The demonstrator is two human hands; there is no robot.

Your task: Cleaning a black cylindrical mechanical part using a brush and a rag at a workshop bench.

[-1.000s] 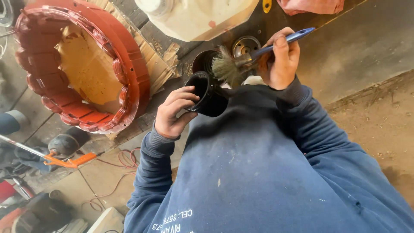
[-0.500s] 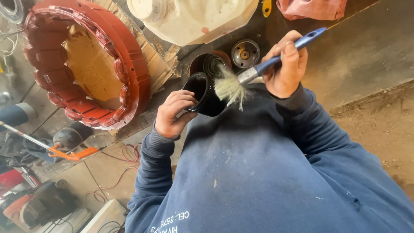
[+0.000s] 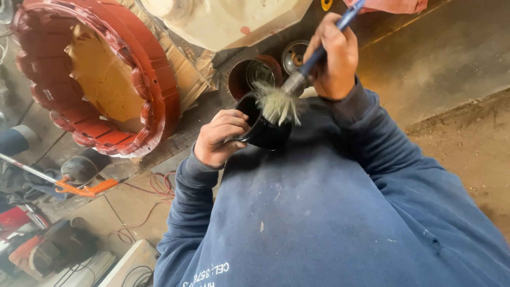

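Observation:
My left hand (image 3: 219, 136) grips a small black cup-shaped part (image 3: 261, 127) held against my blue sweatshirt. My right hand (image 3: 333, 57) holds a paintbrush (image 3: 311, 66) with a blue handle. Its pale frayed bristles (image 3: 276, 103) rest on the rim of the black part. Just beyond the part stand an open tin (image 3: 254, 74) and a round metal piece (image 3: 294, 55) on the dirty floor.
A large red ring-shaped housing (image 3: 101, 79) with a toothed rim lies at the upper left. A cream-coloured casing (image 3: 228, 21) sits at the top. An orange-handled tool (image 3: 79, 186), red wires (image 3: 151, 188) and power tools lie at the lower left.
My right hand has risen and tilted the brush handle more upright. The bristles swept from the tin down across the rim of the black part. The view shifted slightly.

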